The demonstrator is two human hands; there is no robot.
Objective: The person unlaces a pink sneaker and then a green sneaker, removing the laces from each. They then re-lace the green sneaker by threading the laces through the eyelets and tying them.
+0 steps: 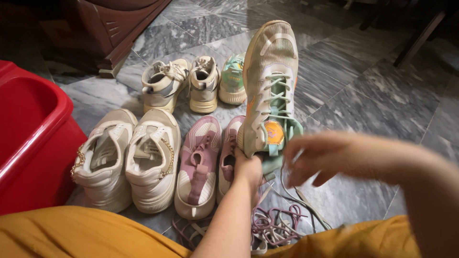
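Note:
My left hand (247, 168) grips the heel of a beige and mint-green sneaker (270, 81) with an orange tongue patch, holding it up toe-away over the floor. My right hand (325, 155), blurred, hovers just right of the sneaker's collar with fingers curled near a loose pale lace (306, 203) that trails down to the floor. Whether those fingers pinch the lace I cannot tell.
On the grey marble floor stand a cream pair with gold chains (126, 160), a pink and cream pair (200, 167), a beige pair (184, 83) and a mint sneaker (233, 79). Loose purple laces (275, 227) lie by my knees. A red plastic bin (33, 129) is at left.

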